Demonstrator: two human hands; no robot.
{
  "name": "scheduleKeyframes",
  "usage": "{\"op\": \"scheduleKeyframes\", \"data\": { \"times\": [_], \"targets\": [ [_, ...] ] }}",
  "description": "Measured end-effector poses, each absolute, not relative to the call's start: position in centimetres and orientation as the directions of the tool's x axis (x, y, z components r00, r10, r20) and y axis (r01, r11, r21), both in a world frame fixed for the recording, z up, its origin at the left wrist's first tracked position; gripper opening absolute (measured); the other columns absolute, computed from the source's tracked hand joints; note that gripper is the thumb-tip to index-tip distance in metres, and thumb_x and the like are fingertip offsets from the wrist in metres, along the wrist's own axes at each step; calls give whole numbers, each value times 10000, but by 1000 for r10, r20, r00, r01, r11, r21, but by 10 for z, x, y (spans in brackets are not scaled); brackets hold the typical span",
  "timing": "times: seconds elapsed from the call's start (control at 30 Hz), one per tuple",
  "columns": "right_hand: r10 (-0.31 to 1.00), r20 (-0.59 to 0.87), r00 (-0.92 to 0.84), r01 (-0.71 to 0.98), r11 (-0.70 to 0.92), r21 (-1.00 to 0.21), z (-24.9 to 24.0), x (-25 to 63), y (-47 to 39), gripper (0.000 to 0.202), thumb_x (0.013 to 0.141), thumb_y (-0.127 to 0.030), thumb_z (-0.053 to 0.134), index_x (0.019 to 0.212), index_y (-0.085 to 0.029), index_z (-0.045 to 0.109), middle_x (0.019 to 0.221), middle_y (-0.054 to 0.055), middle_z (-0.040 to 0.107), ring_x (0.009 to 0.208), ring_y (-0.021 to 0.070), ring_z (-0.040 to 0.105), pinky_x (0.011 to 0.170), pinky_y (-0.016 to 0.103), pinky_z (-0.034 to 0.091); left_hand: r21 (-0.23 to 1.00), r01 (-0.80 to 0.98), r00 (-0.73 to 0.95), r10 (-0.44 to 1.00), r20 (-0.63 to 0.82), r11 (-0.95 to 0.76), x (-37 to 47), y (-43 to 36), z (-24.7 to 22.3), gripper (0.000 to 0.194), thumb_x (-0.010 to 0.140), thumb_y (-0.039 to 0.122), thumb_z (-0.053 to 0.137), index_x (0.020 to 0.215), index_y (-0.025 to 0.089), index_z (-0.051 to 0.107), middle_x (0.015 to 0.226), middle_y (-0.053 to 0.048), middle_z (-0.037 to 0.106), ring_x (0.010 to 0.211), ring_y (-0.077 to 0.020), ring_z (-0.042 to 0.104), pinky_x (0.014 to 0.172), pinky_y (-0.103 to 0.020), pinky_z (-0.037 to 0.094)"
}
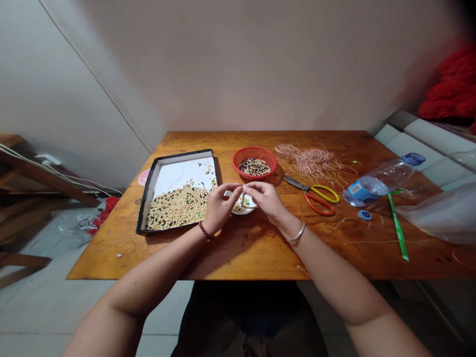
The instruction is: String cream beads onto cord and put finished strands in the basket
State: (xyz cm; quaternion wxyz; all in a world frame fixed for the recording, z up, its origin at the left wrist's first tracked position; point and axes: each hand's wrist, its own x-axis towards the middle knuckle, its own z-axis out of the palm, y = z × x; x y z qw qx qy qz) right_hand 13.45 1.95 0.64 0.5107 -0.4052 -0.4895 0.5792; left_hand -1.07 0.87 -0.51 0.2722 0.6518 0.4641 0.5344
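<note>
Fingers [232, 186] of the left hand [218, 204] and right hand [269, 200] meet at their tips, whether gripping anything too small to tell, above a white dish [243, 212] of beads [241, 205] lying between black-edged tray [174, 171] and scissors [305, 188].

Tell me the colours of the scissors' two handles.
One yellow handle, one orange handle; the head view shows them best.

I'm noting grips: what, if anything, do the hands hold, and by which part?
The left hand and right hand meet at the fingers near the dish; anything between them is too small to identify, so the hold cannot be told.
</note>
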Motion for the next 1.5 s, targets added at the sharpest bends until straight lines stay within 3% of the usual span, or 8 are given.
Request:
{"op": "scheduleKeyframes", "data": {
  "times": [0.37, 0.7, 1.23, 1.33, 1.5],
  "targets": [
    [989, 17, -146, -207, -14, -978, 9, 134, 17, 278, 635, -416, 716, 722, -159, 660, 534, -36, 527, 446, 63, 358, 416, 212, 271, 834, 316, -53, 870, 490, -451, -9, 9, -3, 209, 836, 367, 625, 799, 167, 672, 766, -46, 696, 697, -140, 645, 557, -213, 505],
    [988, -31, -150, -293, -74, -953, 7, 133, 16, 255, 654, -394, 708, 733, -173, 605, 546, -56, 487, 441, 55, 349, 411, 202, 229, 882, 217, -13, 903, 430, -417, -8, 10, -10, 221, 884, 397, 551, 857, 178, 565, 803, -30, 616, 737, -123, 607, 604, -218, 516],
    [995, -28, -98, -416, -66, -907, 4, 132, 19, 223, 676, -338, 704, 752, -176, 571, 514, -85, 475, 412, 31, 352, 383, 168, 230, 885, 233, 30, 913, 408, -403, -8, 10, -12, 239, 922, 409, 479, 862, 180, 514, 793, -18, 532, 732, -120, 529, 590, -205, 457],
    [997, -25, -79, -436, -57, -898, 6, 132, 19, 210, 651, -311, 722, 726, -170, 586, 563, -70, 539, 420, 27, 385, 388, 164, 273, 880, 257, 28, 913, 406, -399, -8, 10, -12, 238, 912, 409, 497, 855, 180, 523, 797, -19, 542, 733, -122, 529, 594, -205, 457],
    [996, -28, -81, -471, -63, -880, 6, 133, 19, 207, 628, -294, 746, 716, -173, 603, 685, -11, 677, 567, 88, 577, 530, 194, 450, 866, 308, 48, 916, 399, -394, -7, 8, -7, 245, 910, 403, 503, 843, 172, 550, 809, -29, 571, 757, -130, 555, 609, -210, 460]
  ]
}}
